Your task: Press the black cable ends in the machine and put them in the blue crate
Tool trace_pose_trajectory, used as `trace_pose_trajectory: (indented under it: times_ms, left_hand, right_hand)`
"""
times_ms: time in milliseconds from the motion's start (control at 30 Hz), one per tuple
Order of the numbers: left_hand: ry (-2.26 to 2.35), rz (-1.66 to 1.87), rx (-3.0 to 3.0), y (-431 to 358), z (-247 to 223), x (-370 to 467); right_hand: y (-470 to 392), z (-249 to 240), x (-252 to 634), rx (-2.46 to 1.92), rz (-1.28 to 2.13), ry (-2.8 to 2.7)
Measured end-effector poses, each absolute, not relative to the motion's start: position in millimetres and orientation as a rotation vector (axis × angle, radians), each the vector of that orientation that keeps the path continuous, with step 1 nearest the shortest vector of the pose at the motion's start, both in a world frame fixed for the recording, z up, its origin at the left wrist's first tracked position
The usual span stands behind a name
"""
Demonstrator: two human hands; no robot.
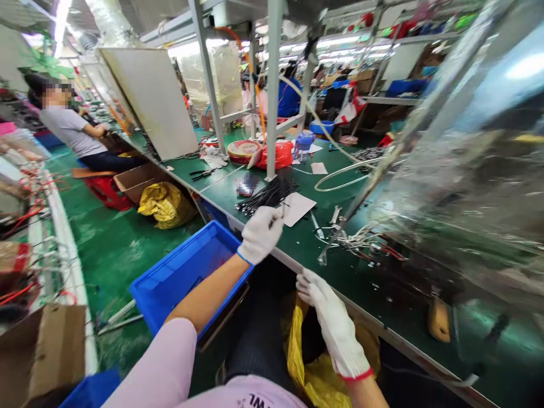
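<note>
My left hand (260,233), in a white knit glove, is closed at the front edge of the green bench (293,246). A thin dark piece, perhaps a cable end, shows at its fingertips. Just beyond it lies a bundle of black cables (266,195), with a white sheet of paper (298,208) to the right. Lower down, my right hand (327,317), also gloved, has its fingers bent together close to the bench edge. Whatever they may pinch is too small to make out. Below that hand hangs a yellow bag (297,354).
A blue bin (170,277) stands left of my left forearm. White wires (357,241) and a wooden-handled tool (438,320) lie on the bench at right, near clear plastic sheeting (480,170). A metal post (272,90) rises from the bench. Another person (76,127) sits at far left.
</note>
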State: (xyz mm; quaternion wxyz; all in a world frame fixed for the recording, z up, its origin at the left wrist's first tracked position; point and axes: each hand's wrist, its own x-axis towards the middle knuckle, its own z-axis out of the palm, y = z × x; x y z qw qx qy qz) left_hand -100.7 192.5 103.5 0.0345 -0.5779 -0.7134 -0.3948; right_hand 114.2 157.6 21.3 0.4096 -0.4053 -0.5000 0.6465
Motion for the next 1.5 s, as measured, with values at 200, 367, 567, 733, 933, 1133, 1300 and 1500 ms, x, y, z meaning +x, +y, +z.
trace_pose_trajectory:
  times_ms: [200, 367, 567, 733, 933, 1133, 1300, 1500]
  left_hand:
    - [-2.527, -1.502, -2.059, 57.5, 45.2, -32.2]
    - [-2.981, -1.057, -2.036, 14.5, 12.8, -80.9]
    - [-3.381, -0.291, -1.184, -6.8, -30.4, -221.3]
    - [-3.395, -0.036, -1.214, 0.4, -66.3, -261.9]
    - [-3.399, 0.089, -1.393, 30.8, -96.8, -255.7]
    - [-3.498, 0.007, -1.341, 32.3, -101.8, -263.2]
    - [-3.510, -0.401, -1.175, 16.5, -84.8, -271.3]
    - [-3.380, -1.172, -0.982, 17.6, -38.9, -262.8]
  right_hand:
    - [136.4, 26.6, 85.9, -1.207, 1.554, -1.373]
    - [94.7, -23.4, 119.1, -1.381, 1.859, -1.134]
    - [51.7, -85.0, 161.6, -1.440, 2.036, -0.385]
    - [43.6, -75.1, 164.4, -1.370, 2.132, -0.423]
    - [59.0, -42.3, 139.1, -1.330, 2.150, -0.637]
    - [55.6, -45.8, 129.3, -1.364, 2.147, -0.716]
    - [48.8, -53.7, 130.6, -1.337, 2.169, -0.685]
    - [65.9, -50.4, 107.3, -1.250, 2.173, -0.608]
